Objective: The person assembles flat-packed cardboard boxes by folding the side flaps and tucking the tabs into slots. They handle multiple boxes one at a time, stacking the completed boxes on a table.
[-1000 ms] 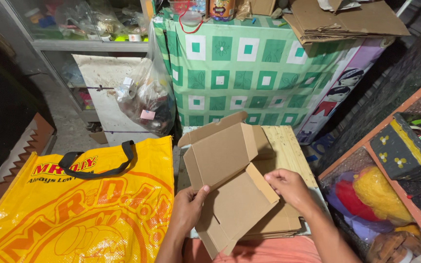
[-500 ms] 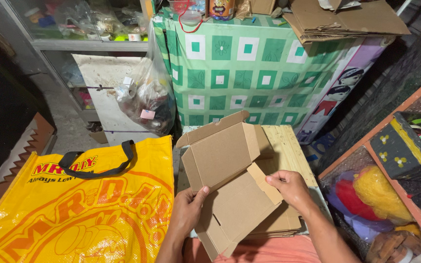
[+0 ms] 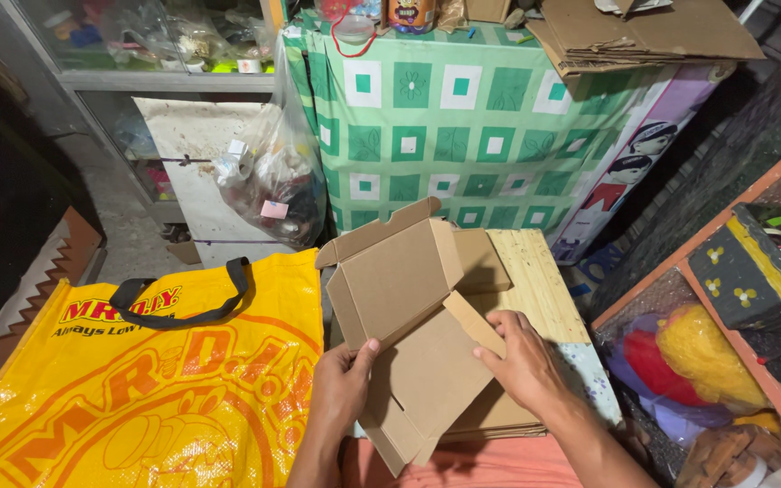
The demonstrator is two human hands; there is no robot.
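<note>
Two hands on one half-folded cardboard box (image 3: pixel 409 334), and not much elbow room around it; our left hand (image 3: pixel 341 389) pinches the box's near left edge, thumb on top and fingers hidden underneath, while our right hand (image 3: pixel 522 366) lies fairly flat over the right flap with its fingers curled on the flap's edge. Both forearms run off the bottom of the frame, so we can't see past the wrists. The box sits right in front of us, tilted over a stack of flat cardboard sheets (image 3: pixel 499 416) on a pale wooden board (image 3: pixel 535 289); its long axis runs from near-right up to far-left, with the open lid pointing away from us toward the far left. The near corner hangs over something pinkish-orange that's too cut off to identify.

To the left a big yellow shopping bag (image 3: pixel 137 398) lies just beside the box, nearly touching it, so no free space that side; to the right a wooden shelf unit (image 3: pixel 725 271) crowds in, holding a red and yellow plush thing that's hard to make out.

Further back, a clear plastic bag of scraps (image 3: pixel 273 176) leans beside a table draped in a green checked cloth (image 3: pixel 445 117); more flattened cardboard (image 3: pixel 644 32) is piled on top, partly cropped.
</note>
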